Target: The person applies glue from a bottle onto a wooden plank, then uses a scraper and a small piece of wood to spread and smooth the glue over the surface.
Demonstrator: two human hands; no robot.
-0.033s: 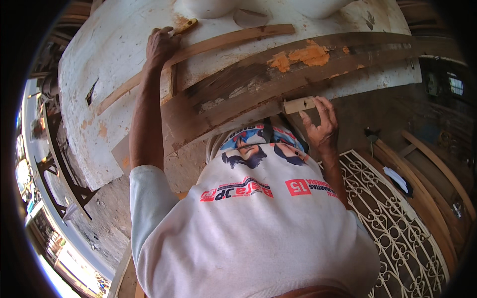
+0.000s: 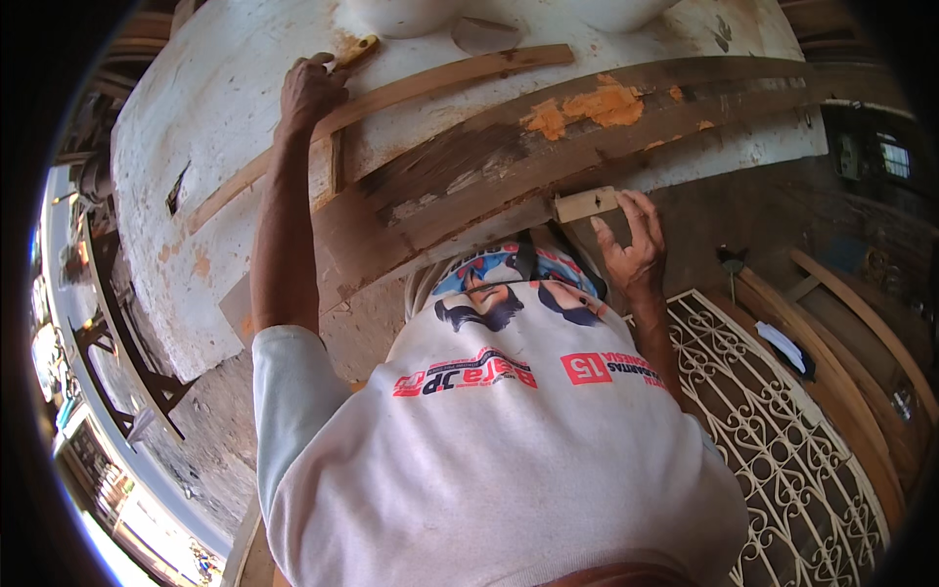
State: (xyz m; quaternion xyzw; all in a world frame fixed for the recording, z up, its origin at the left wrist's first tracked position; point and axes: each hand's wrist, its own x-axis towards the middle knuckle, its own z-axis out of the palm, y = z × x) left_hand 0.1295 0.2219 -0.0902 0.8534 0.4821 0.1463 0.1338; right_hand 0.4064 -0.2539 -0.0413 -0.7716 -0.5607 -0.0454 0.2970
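Note:
My left hand reaches far across the white worktop, its fingers curled at the near end of a small yellow-handled tool. Its exact kind does not show, and the fingers hide that end. A thin curved wooden strip passes beside this hand. At the near edge, my right hand pinches a short pale wooden block with a small dark mark on it. The block is close to a long brown wooden piece, which carries orange filler on its far part.
Two white rounded objects and a greyish flat scrap lie at the far side. To my right, a cream scrollwork metal grille lies beside curved wooden pieces. A dark wooden frame stands at the left.
The whole view has shifted very slightly. Both hands keep their places on the tool and the block.

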